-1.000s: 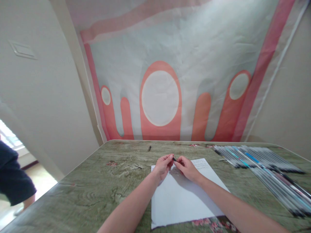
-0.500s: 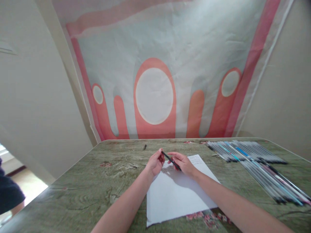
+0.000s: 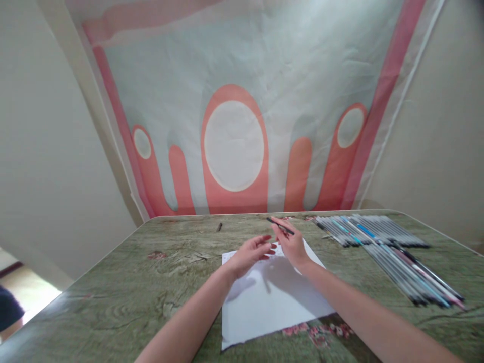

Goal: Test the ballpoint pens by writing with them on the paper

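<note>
In my right hand (image 3: 290,244) a slim black pen (image 3: 280,226) is gripped between thumb and fingers, raised over the far edge of the paper and tilted. My left hand (image 3: 252,253) hovers over the sheet's upper left part, its fingers apart and holding nothing. Beneath both hands lies a white sheet of paper (image 3: 272,302), mostly blank, with small marks along its far edge. The hands cast shadows on it. A small black pen cap (image 3: 219,227) rests on the table beyond the left hand.
To the right lie rows of many thin grey pens or refills (image 3: 393,269), some blue, pink and black. The wood-patterned table (image 3: 124,282) has pink flower prints. Behind it hangs a grey and coral printed sheet (image 3: 283,75). Part of a person (image 3: 9,310) shows at far left.
My left hand has let go of the pen's tip end and opened, moving lower. My right hand has lifted the pen up and away. The view has shifted slightly.
</note>
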A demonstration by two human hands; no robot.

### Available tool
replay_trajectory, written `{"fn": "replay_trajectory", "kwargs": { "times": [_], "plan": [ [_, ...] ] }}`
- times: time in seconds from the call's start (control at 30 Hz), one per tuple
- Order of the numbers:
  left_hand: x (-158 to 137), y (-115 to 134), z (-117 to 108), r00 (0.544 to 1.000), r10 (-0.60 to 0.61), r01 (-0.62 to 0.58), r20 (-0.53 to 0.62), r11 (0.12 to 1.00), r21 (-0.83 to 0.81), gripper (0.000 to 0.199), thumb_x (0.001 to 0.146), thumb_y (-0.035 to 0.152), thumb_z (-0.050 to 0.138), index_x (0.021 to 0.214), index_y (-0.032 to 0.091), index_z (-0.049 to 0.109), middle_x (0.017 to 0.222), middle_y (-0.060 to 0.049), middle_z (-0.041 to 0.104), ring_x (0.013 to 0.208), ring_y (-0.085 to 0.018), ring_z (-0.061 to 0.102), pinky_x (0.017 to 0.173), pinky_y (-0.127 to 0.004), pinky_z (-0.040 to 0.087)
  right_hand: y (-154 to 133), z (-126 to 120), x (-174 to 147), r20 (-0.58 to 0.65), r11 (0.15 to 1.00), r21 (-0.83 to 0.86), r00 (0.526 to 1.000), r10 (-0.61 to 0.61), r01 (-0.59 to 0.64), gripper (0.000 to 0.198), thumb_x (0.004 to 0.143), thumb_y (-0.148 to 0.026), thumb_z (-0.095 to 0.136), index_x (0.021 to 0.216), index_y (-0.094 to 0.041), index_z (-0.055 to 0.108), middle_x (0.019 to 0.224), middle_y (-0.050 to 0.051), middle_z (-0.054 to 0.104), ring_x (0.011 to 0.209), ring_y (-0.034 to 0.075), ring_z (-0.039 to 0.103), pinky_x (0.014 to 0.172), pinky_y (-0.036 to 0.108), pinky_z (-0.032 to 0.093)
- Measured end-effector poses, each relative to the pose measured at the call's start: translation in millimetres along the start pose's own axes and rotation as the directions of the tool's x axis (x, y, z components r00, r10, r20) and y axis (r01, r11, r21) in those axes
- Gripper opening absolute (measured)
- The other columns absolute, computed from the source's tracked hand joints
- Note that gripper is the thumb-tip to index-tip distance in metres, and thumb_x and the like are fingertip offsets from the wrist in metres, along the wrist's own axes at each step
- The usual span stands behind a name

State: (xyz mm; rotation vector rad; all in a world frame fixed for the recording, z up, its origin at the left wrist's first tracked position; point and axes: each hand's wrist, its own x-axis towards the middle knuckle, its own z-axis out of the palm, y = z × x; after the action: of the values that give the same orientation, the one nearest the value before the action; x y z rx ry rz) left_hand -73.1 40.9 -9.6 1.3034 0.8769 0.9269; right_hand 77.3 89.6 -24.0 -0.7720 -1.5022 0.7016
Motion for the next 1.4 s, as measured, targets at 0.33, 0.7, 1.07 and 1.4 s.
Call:
{"fn": "replay_trajectory", "kwargs": {
  "times": [0.33, 0.7, 1.07, 1.4],
  "plan": [
    [-34.1, 2.8, 32.1, 0.9, -0.356, -0.168, 0.253, 0.253, 0.953, 0.093, 0.063, 0.068, 0.05, 0.138, 0.024, 0.016, 0.146, -0.011, 0.005, 0.13, -0.038, 0.004, 0.098, -0.059, 0.013, 27.9, -25.5, 28.8, -0.273, 0.979, 0.09, 0.94, 0.202, -0.184, 0.033, 0.074, -0.049, 0.053, 0.082, -0.018, 0.055, 0.056, -0.003, 0.055, 0.044, 0.008, 0.046, 0.04, 0.019, 0.036],
    [-20.8, -26.0, 39.5, 0.998, -0.003, -0.056, 0.057, 0.109, 0.993, 0.07, 0.08, 0.063, 0.019, 0.137, 0.023, 0.021, 0.145, -0.009, 0.014, 0.132, -0.029, 0.006, 0.103, -0.053, 0.005, 39.1, -4.8, 10.8, 0.086, 0.856, 0.226, 0.885, 0.458, -0.465, 0.029, 0.067, -0.044, 0.057, 0.077, -0.017, 0.058, 0.063, 0.001, 0.06, 0.054, 0.012, 0.054, 0.048, 0.023, 0.042],
    [-30.6, -12.8, 56.4, 0.949, -0.017, 0.313, -0.314, 0.158, 0.937, 0.054, 0.068, 0.043, 0.061, 0.107, 0.006, 0.059, 0.117, -0.026, 0.05, 0.109, -0.04, 0.044, 0.086, -0.048, 0.035, 64.6, -10.0, 8.3, 0.064, 0.904, 0.066, 0.906, 0.418, -0.422, 0.015, 0.068, -0.034, 0.054, 0.069, -0.019, 0.052, 0.051, -0.006, 0.046, 0.046, 0.01, 0.043, 0.045, 0.021, 0.035],
    [-33.6, -18.4, 76.7, 0.89, -0.082, 0.453, -0.449, 0.032, 0.891, 0.079, 0.07, 0.044, 0.057, 0.126, -0.009, 0.037, 0.128, -0.036, 0.032, 0.119, -0.045, 0.031, 0.095, -0.048, 0.024, 35.8, 9.6, 0.4, 0.256, 0.911, 0.032, 0.885, 0.39, -0.411, 0.013, 0.072, -0.031, 0.05, 0.072, -0.018, 0.052, 0.058, -0.002, 0.056, 0.051, 0.011, 0.051, 0.049, 0.023, 0.042]
  ]
}}
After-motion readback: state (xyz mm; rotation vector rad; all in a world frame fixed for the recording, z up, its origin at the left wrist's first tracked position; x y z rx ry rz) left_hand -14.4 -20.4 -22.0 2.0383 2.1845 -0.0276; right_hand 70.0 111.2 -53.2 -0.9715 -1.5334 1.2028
